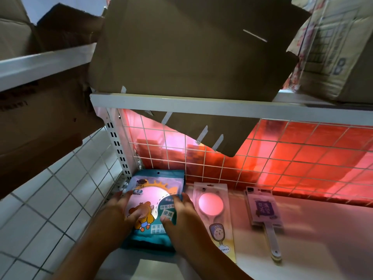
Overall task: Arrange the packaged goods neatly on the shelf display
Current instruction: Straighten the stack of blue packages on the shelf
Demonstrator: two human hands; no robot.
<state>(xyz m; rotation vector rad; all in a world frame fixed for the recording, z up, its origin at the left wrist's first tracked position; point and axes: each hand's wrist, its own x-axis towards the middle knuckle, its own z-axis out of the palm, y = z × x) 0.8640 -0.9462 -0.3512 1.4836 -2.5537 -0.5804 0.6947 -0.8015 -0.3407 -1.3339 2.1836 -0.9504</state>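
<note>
A large cardboard box is sitting tilted on the upper shelf and overhanging its front edge. A brown flap is hanging below that shelf, covering part of the wire grid that is backing the bay in front of a red panel. Brown cartons are crowding the left side, and one printed carton is standing on the upper shelf at the right. None of the cartons is showing its contents. A white tiled wall is running along the left.

Three kinds of packaged goods are lying flat in a row on the lower shelf, close to the grid. At the left end is a teal mirror pack; dark edges are showing under it, number not determinable. Just beside it is one pink hand-mirror pack. Further right, apart, is a purple pack with a pale handle protruding forward.

The left hand and right hand are both holding the teal mirror pack. Each grip is curling its fingers over one side edge and pressing its thumb on the printed face.
</note>
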